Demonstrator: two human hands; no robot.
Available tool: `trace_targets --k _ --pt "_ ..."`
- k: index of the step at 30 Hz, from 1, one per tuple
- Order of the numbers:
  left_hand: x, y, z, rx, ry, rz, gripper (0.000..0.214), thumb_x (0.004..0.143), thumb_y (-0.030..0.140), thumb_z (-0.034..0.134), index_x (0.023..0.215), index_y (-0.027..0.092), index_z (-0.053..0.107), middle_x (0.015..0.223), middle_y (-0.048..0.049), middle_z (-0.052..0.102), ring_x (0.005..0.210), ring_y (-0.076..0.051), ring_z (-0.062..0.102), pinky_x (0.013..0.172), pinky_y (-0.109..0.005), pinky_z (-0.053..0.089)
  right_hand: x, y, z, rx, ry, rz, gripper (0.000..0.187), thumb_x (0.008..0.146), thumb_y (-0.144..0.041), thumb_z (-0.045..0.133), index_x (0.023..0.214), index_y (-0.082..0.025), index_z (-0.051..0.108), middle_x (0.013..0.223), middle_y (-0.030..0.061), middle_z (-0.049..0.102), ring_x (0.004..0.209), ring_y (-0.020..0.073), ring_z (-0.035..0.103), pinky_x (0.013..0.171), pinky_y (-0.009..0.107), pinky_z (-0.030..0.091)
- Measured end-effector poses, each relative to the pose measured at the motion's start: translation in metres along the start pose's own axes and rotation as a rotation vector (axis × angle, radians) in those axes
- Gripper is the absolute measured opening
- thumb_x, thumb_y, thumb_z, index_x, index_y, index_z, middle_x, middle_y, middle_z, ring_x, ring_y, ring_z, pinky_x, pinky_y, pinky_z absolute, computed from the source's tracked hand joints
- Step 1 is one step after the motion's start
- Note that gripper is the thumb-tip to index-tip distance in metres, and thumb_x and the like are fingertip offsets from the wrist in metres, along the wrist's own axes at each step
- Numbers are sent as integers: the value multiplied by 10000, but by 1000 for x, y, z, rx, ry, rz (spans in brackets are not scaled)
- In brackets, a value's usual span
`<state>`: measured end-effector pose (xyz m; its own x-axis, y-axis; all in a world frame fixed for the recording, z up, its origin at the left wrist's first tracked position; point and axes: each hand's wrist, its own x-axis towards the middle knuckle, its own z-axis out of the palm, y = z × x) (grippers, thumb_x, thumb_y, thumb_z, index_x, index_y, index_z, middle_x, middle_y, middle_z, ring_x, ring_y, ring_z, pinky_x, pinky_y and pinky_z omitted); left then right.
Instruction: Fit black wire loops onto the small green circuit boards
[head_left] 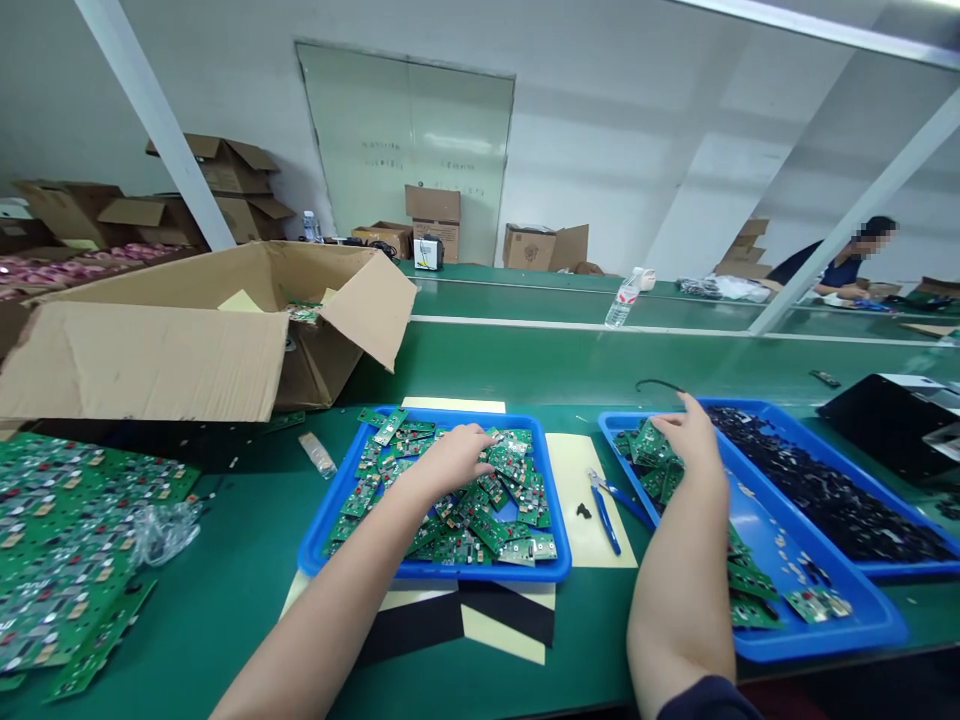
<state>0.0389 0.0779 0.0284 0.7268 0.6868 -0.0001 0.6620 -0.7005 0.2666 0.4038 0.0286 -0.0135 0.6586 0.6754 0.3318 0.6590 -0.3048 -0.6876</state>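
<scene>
My left hand point(463, 458) is over the blue tray point(310, 540) in the middle, its fingertips at a heap of small green circuit boards point(484, 525). Its thumb and fingers are apart, with nothing visibly held between them. My right hand point(688, 435) is at the far left end of a second blue tray point(874, 632). The thumb and fingers close on a small green circuit board point(649, 442) above other boards there; the hand partly hides the grip. Between the trays, blue-handled cutters point(606, 518) lie on yellow paper point(574, 455) beside small black scraps point(583, 511).
An open cardboard box point(150, 355) stands back left, behind large unsplit board panels point(67, 540) and a clear plastic bag point(166, 532). A third blue tray point(892, 568) holds black parts point(817, 480). A water bottle point(626, 298) stands farther back. Another person point(840, 265) works at far right.
</scene>
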Motion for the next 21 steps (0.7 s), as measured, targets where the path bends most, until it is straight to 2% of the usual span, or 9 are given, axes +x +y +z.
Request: trace_targets --k 2,5,9,11,13,15,16,19,21 --pt "4 6 10 3 0 50 348 776 204 636 1121 165 603 1157 -118 606 1098 -256 545 925 -349 424 0 2 2 -45 -44 90 706 662 -189 597 1320 -32 397 800 131 694 819 281 642 780 403 478" --pt "8 11 20 21 24 62 319 758 117 631 1074 157 621 1020 -117 644 1020 -270 579 891 -388 434 1 -13 0 -78 -45 149 740 651 -216 614 1325 -15 384 911 184 677 938 339 609 834 458 446" --pt "8 10 15 23 83 31 288 745 100 636 1030 140 626 979 -111 621 947 -260 596 832 -372 464 -7 -66 -10 13 6 67 701 728 -284 561 1357 -72 336 1110 192 612 1021 305 585 889 430 435" --pt "5 9 6 2 150 21 275 773 102 608 1046 131 605 1007 -109 603 932 -232 599 815 -339 474 -23 -103 -11 225 -96 -41 696 747 -315 559 1367 -112 316 1063 151 630 916 253 631 829 386 483" --pt "-1 10 -6 -51 312 69 241 798 91 571 1034 136 588 987 -92 596 906 -200 596 789 -306 480 -45 -140 -6 436 -338 -113 698 773 -370 546 1379 -144 284 979 112 648 795 209 653 727 347 525" --pt "-8 13 -18 -98 541 198 179 811 65 533 957 152 588 905 -62 595 843 -169 586 735 -274 482 -67 -169 2 551 -605 -140 700 781 -415 549 1373 -149 288 903 90 657 714 185 648 641 320 537" --pt "-12 15 -24 -99 653 267 163 816 52 510 911 158 588 868 -52 590 811 -160 576 708 -266 480 -76 -180 6 590 -667 -154 694 771 -405 572 1360 -149 309 881 81 658 709 179 641 626 309 536" --pt "-22 19 -36 -56 890 382 187 806 14 468 796 163 581 825 -47 567 775 -151 547 672 -262 469 -91 -196 13 729 -683 -167 694 728 -327 639 1330 -161 336 832 37 650 728 155 617 635 288 533" --pt "-27 21 -41 -74 951 394 192 783 -1 481 759 164 578 827 -46 558 780 -147 545 670 -261 471 -95 -198 11 840 -694 -138 702 697 -281 666 1312 -174 345 803 9 639 718 141 601 611 273 533"
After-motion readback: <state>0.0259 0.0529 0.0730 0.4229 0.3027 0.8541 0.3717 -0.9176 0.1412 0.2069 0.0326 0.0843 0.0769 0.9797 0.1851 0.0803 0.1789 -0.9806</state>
